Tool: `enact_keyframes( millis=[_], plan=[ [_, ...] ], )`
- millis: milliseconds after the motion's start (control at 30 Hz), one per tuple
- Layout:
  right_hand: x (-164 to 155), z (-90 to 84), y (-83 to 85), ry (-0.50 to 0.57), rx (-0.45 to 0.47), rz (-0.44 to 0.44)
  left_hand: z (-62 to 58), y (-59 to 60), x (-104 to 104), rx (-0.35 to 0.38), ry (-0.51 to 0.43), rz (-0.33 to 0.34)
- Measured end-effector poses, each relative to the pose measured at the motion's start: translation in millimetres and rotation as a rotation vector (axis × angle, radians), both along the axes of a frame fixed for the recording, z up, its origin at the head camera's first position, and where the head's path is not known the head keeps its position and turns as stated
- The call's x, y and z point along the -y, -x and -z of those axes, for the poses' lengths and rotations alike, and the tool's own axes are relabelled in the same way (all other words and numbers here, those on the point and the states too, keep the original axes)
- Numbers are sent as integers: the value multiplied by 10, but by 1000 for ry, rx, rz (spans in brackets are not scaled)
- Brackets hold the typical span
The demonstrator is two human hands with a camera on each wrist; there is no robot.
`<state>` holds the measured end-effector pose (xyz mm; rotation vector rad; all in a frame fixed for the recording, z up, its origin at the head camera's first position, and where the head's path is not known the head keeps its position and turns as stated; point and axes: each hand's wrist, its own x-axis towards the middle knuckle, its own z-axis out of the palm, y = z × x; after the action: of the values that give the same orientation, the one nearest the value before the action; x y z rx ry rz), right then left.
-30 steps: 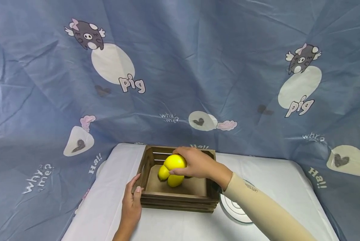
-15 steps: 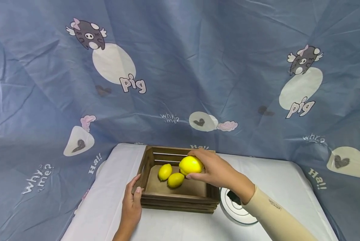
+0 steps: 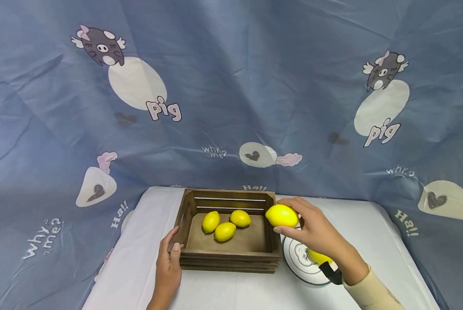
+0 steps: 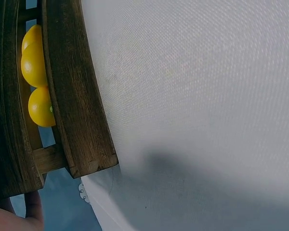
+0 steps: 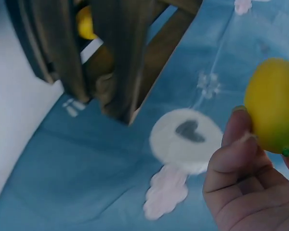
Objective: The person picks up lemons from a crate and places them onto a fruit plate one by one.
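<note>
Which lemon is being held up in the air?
The lemon held in the right hand, just past the right side of the wooden crate. Three other lemons lie inside the crate, and one sits on the plate.

This looks like a staged recording set rather than a lived-in room. A blue cartoon-printed cloth (image 3: 231, 86) with pigs and "pig" lettering hangs as a backdrop and hides all surroundings. In front of it stands a small table under a plain white cover (image 3: 231, 292), holding only a few props.
</note>
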<state>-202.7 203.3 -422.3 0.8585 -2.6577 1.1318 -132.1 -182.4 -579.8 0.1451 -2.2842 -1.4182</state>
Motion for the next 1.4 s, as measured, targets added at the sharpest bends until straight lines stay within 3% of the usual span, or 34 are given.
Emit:
enact_keyframes(
  millis=[333,500,733,933,1167,1400],
  plan=[
    [-546,325,-241,52,1,310,2,-39,7,0,-9,19],
    [-761,562,-326,36,59,429,-28,-32,46,23,20,3],
    [-965,966,-328,-26,213,531,-38,17,59,-4,18,12],
    [-1132,1209,-324,-80,355,584,-17,6,15,9,25,-1],
    [-1193,1367,-336,-69,480,632,5,0,14,17,21,2],
    [-1182,1400,-330,-55,492,676,18,1,37,-2,9,2]
  ],
)
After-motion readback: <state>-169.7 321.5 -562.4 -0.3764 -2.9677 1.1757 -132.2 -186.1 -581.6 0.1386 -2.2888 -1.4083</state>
